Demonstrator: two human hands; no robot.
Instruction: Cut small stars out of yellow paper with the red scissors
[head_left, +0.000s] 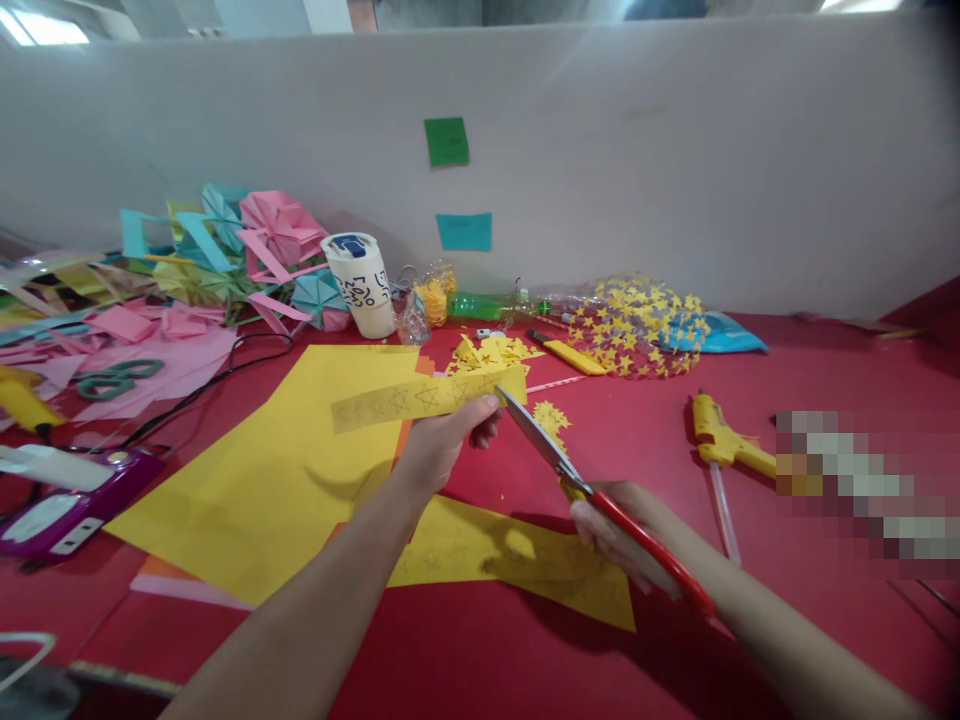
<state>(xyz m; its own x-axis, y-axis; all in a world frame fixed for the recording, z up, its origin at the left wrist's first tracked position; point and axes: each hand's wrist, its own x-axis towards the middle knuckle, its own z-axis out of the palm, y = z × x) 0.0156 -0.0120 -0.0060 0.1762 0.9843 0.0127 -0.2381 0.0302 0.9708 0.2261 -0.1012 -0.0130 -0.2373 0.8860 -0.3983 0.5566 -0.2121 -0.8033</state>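
My left hand (pixel 442 440) pinches a yellow paper strip (pixel 405 402) marked with a row of drawn stars. In my right hand (pixel 622 530) is a pair of scissors (pixel 536 430) with red handles, its blade tips at the strip's right part, close to my left thumb. Whether the blades are touching the paper I cannot tell. Below my hands lies another yellow strip (pixel 465 545) with faint drawn marks. Large yellow sheets (pixel 277 470) spread out to the left. Small cut paper stars (pixel 551 420) lie behind the scissors, and yellow scraps (pixel 491 352) are heaped farther back.
Right of my hands rests a yellow glue gun (pixel 709 425). A box cutter (pixel 570 352), a star-covered ball (pixel 645 325) and a white cup-shaped roll (pixel 360 285) line the back. Folded paper shapes (pixel 277 235), green-handled scissors (pixel 120 380) and a purple power strip (pixel 82 500) occupy the left.
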